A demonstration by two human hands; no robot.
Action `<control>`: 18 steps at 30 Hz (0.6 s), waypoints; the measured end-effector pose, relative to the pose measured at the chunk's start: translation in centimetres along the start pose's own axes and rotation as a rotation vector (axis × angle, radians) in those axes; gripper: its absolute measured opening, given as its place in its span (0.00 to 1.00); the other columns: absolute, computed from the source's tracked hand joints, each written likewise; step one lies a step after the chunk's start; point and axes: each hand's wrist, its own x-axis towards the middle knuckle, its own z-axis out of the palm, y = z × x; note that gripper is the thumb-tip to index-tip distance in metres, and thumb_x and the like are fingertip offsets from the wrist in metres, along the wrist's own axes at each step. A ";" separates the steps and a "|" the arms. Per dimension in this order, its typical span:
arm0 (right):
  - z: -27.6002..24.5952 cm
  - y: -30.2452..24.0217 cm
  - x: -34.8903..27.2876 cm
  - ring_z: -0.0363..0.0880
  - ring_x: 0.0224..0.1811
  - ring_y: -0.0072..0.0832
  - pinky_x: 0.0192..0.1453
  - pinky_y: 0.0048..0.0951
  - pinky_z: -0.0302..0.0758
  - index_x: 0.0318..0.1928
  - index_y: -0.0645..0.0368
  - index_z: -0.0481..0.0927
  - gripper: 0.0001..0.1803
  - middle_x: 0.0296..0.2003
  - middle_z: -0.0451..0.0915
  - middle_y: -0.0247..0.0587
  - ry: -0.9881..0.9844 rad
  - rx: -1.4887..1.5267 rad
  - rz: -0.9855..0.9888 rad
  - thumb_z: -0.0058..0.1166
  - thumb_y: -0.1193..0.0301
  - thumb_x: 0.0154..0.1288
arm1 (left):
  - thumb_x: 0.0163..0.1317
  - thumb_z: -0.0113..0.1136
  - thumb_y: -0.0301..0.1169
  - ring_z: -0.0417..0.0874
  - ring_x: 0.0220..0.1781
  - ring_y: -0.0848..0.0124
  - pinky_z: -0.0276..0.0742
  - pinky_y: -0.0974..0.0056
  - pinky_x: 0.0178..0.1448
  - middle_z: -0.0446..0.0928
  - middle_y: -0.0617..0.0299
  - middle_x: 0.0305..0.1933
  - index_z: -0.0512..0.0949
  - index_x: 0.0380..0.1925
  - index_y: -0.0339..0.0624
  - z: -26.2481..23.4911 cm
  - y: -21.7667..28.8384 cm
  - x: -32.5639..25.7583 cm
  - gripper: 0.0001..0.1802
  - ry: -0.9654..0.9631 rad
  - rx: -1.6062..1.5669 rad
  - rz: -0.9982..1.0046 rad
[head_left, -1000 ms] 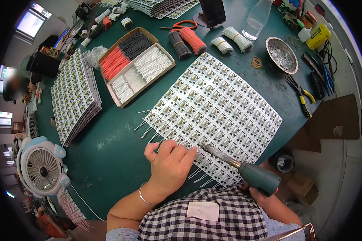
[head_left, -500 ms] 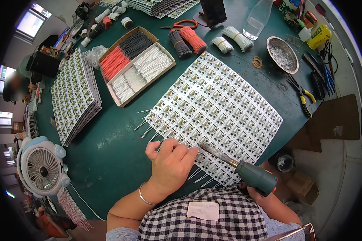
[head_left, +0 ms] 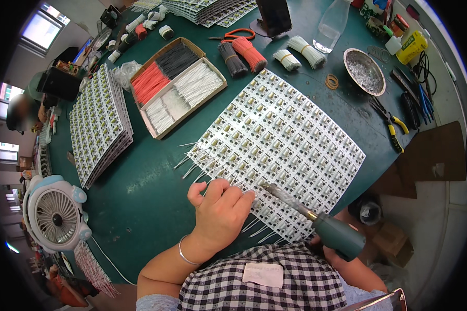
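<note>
A large white panel of small circuit boards (head_left: 296,135) lies tilted across the table in front of me. Thin white wires (head_left: 192,170) stick out along its left and near edges. My left hand (head_left: 220,212), with a bangle at the wrist, rests over the near left edge. Its thumb and index finger are pinched together, and whatever is between them is hidden. My right hand (head_left: 331,256), partly covered by the tool, grips a soldering iron (head_left: 339,236) with a thick green handle. The iron's tip is over the panel, just right of my left fingertips.
Beyond the panel's left corner sits a cardboard box (head_left: 161,133) of red, black and white wires. Wire bundles (head_left: 249,53), orange-handled scissors (head_left: 238,35) and a metal bowl (head_left: 365,72) lie farther back. Pliers (head_left: 394,129) are right; stacked panels (head_left: 101,124) and a fan (head_left: 57,215) are left.
The soldering iron has shifted right, its handle also slightly downward, and its tip is farther from my left fingertips. My left hand stays in nearly the same pinch.
</note>
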 end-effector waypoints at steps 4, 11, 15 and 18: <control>0.1 -1.3 -0.2 0.84 0.32 0.28 0.38 0.26 0.79 0.48 0.67 0.77 0.15 0.34 0.82 0.44 0.113 0.182 0.042 0.51 0.72 0.62 | 0.42 0.66 0.28 0.70 0.38 0.72 0.51 0.54 0.53 0.70 0.77 0.25 0.81 0.29 0.57 -0.2 0.0 -0.3 0.12 0.013 0.024 0.009; 0.0 -1.1 -1.5 0.83 0.29 0.28 0.36 0.25 0.79 0.44 0.67 0.78 0.13 0.30 0.81 0.42 0.203 0.151 0.018 0.52 0.73 0.61 | 0.48 0.60 0.29 0.72 0.39 0.75 0.51 0.55 0.54 0.71 0.77 0.27 0.81 0.28 0.55 -1.7 0.1 -0.3 0.06 -0.016 0.066 -0.027; -0.9 -0.8 -2.6 0.83 0.31 0.30 0.36 0.27 0.79 0.42 0.65 0.79 0.11 0.33 0.81 0.43 0.126 0.058 0.113 0.53 0.76 0.58 | 0.48 0.60 0.29 0.72 0.40 0.75 0.52 0.56 0.53 0.74 0.78 0.31 0.81 0.28 0.56 -2.3 1.1 -0.2 0.07 0.058 0.016 -0.060; -1.1 -1.0 -2.5 0.82 0.34 0.33 0.39 0.29 0.78 0.41 0.64 0.79 0.11 0.35 0.81 0.44 0.090 0.043 0.109 0.54 0.77 0.55 | 0.47 0.60 0.29 0.72 0.40 0.75 0.51 0.56 0.53 0.73 0.78 0.30 0.82 0.29 0.57 -1.2 1.6 -0.5 0.08 0.046 -0.045 -0.054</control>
